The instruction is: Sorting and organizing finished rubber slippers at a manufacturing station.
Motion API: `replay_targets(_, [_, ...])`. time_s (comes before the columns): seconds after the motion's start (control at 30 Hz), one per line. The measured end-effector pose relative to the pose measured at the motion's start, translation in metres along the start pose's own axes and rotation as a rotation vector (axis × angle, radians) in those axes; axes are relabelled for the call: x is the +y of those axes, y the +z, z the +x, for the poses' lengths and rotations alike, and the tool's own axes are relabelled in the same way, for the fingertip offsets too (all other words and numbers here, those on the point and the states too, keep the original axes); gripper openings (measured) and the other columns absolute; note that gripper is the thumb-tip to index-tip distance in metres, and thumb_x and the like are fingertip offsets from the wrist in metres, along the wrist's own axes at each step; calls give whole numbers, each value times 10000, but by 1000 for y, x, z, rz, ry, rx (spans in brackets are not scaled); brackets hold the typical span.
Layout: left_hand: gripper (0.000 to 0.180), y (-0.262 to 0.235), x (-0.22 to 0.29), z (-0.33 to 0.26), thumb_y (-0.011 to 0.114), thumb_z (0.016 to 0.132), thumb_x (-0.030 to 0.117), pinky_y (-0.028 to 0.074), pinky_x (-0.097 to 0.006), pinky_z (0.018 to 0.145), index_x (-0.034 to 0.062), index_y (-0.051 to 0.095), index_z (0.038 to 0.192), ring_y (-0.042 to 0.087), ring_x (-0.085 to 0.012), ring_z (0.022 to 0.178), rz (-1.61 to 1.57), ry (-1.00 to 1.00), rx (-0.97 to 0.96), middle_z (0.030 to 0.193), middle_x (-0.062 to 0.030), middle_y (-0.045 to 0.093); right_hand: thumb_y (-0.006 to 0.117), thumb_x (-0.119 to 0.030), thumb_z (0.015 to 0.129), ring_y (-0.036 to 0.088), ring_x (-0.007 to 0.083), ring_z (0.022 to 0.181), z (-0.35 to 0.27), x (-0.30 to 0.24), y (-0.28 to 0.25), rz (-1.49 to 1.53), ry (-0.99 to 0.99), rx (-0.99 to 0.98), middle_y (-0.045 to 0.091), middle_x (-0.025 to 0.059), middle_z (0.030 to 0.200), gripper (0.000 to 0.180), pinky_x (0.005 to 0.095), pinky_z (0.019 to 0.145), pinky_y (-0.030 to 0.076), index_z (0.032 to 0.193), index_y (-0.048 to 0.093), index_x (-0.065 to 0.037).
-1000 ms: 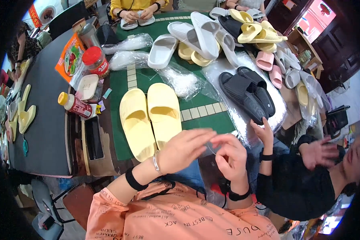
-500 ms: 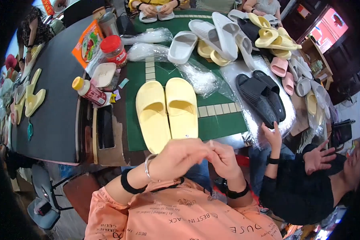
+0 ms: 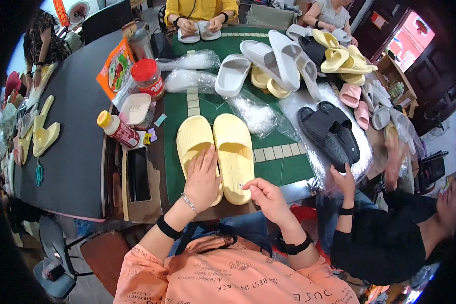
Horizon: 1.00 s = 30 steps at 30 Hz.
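Two pale yellow slide slippers lie side by side in front of me, toes pointing away. My left hand [image 3: 201, 177] rests on the left yellow slipper [image 3: 194, 130], its fingers stretched out flat over the strap opening and footbed. Beside the heel of the right yellow slipper [image 3: 234, 164] is my right hand [image 3: 268, 198], thumb and forefinger drawn together and the other fingers curled. A tiny pale mark shows on that heel near the fingertips. Whether anything small sits in the pinch, I cannot make out.
Black slippers [image 3: 329, 131] lie at right, touched by a co-worker's hand [image 3: 343, 180]. Grey slippers [image 3: 283, 55] and yellow slippers [image 3: 347, 58] are piled behind. Clear plastic bags [image 3: 256, 114], a red-lidded jar [image 3: 149, 78], a yellow-capped bottle [image 3: 117, 129] and a phone [image 3: 138, 172] surround the pair.
My hands were together above the slippers' heels; now they are apart. The left has come down onto the left slipper, the right beside the right heel. A co-worker's other hand at right has reached forward.
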State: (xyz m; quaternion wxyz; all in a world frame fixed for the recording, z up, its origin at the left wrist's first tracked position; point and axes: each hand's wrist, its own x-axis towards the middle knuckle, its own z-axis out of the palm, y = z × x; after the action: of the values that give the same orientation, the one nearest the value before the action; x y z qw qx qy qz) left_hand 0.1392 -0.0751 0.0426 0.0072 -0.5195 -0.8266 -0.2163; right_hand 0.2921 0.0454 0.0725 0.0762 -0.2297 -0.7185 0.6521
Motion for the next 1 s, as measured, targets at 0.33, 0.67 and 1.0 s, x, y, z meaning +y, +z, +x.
replay_targets(0.33, [575, 11, -20, -1, 562, 743, 181, 247, -410, 994, -78, 351, 1210, 328, -344, 1178, -76, -53, 5, 1222, -218, 367, 432, -148, 892, 341, 24, 519, 30, 10, 26, 184, 146, -119, 393, -52, 587, 185, 183, 453, 291, 897, 558, -13])
replay_targets(0.67, [331, -33, -36, -4, 515, 771, 65, 384, -373, 878, -55, 479, 1077, 466, -346, 1020, -227, -20, 46, 1087, -220, 491, 390, -137, 903, 266, 41, 444, 55, 12, 38, 419, 366, -186, 316, -61, 562, 200, 177, 398, 222, 972, 509, 8])
replay_targets(1.0, [311, -10, -111, 111, 422, 817, 220, 440, -405, 806, 4, 602, 951, 561, -360, 897, -158, -390, -73, 936, -219, 590, 384, -91, 874, 288, 76, 445, 121, -8, 79, 606, 451, -136, 344, -22, 578, 174, 219, 403, 267, 990, 503, -39])
